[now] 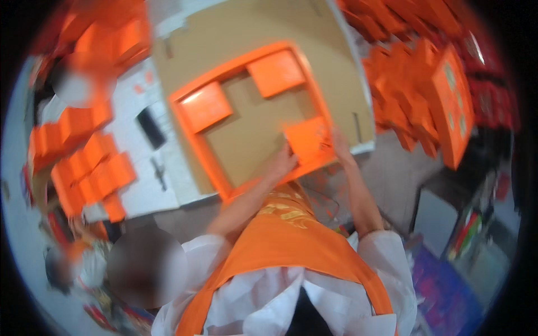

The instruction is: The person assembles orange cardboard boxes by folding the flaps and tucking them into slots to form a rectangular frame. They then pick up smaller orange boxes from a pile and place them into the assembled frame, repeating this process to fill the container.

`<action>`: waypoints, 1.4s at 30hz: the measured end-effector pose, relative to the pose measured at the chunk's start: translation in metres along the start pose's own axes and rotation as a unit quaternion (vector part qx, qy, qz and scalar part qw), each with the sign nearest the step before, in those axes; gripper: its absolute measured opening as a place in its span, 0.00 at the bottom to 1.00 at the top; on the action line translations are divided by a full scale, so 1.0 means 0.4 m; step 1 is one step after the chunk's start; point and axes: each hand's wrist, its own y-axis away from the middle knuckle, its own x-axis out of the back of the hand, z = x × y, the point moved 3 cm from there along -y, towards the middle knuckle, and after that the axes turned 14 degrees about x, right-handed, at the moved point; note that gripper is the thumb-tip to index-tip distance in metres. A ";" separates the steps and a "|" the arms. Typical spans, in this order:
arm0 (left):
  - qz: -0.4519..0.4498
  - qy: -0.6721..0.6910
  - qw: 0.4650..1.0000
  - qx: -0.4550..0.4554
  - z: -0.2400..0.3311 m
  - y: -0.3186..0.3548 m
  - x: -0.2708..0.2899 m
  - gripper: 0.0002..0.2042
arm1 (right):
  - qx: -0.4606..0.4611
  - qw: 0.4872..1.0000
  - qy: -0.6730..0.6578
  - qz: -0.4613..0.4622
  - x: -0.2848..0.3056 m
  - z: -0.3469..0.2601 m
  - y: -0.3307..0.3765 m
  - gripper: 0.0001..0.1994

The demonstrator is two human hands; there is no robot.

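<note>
**Both hands seating a small orange box in the near corner of a tray**

Large orange tray point(246, 120) lying flat on a sheet of brown cardboard point(235, 28) over the table point(143, 190), turned askew so its corners point up, down, left and right in the view; long axis hard to call, close to square. Two small orange boxes point(205, 106) point(276, 72) already lying in the far corners, flush to the rim, presumably so each fills one corner pocket. Third small box point(306, 140) at the near right corner, flat, edges roughly in line with the tray's rim. Left hand point(282, 162) closed on its near left edge, fingers curled; right hand point(339, 148) at its right edge, fingers loosely bent, touching, grip not clear through the blur. Stacks of folded orange cartons point(92, 168) to the left, more orange boxes point(414, 95) piled to the right.
</note>
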 end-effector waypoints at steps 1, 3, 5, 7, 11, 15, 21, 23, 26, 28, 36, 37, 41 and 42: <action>0.021 0.016 0.999 -0.037 0.015 0.028 0.006 0.19 | -0.025 0.997 -0.079 -0.004 -0.012 0.014 -0.003 0.17; -0.005 0.012 0.996 -0.087 0.029 0.052 0.047 0.19 | -0.041 0.988 -0.150 -0.012 -0.011 0.049 -0.002 0.16; 0.097 -0.185 0.968 -0.136 0.007 0.041 0.123 0.19 | -0.009 0.988 -0.147 -0.040 -0.001 0.072 -0.005 0.18; 0.164 -0.067 0.963 -0.203 -0.011 0.113 0.247 0.20 | -0.001 0.999 -0.044 -0.011 -0.007 0.038 0.008 0.22; 0.258 0.117 0.935 -0.211 -0.087 0.265 0.589 0.23 | 0.159 0.971 0.108 0.143 -0.009 0.024 -0.001 0.21; 0.546 0.150 0.814 -0.133 -0.325 0.391 1.012 0.27 | 0.199 0.954 0.120 0.187 -0.178 -0.188 0.078 0.20; 0.737 -0.113 0.657 0.114 -0.594 0.648 1.517 0.44 | 0.186 0.971 0.126 0.081 -0.574 -0.436 0.157 0.18; 0.697 -0.176 0.666 0.198 -0.666 0.692 1.615 0.51 | 0.192 0.975 0.111 -0.004 -0.709 -0.503 0.165 0.16; 0.625 -0.241 0.683 0.292 -0.724 0.722 1.717 0.58 | 0.246 0.949 0.157 -0.121 -0.862 -0.584 0.164 0.15; 0.590 -0.253 0.710 0.290 -0.715 0.724 1.750 0.58 | 0.251 0.936 0.175 -0.173 -0.935 -0.618 0.171 0.14; 0.253 0.459 0.848 -0.077 -0.762 0.837 1.521 0.36 | 0.117 0.958 0.042 -0.258 -1.095 -0.684 0.202 0.13; 0.165 0.543 0.809 -0.151 -0.745 0.839 1.451 0.35 | 0.080 0.963 -0.011 -0.257 -1.122 -0.679 0.208 0.14; -0.091 0.612 0.729 -0.294 -0.577 0.746 1.224 0.30 | -0.003 0.913 -0.174 -0.369 -1.220 -0.707 0.253 0.23; -0.106 0.589 0.742 -0.301 -0.553 0.702 1.184 0.31 | 0.004 0.886 -0.202 -0.418 -1.226 -0.729 0.269 0.26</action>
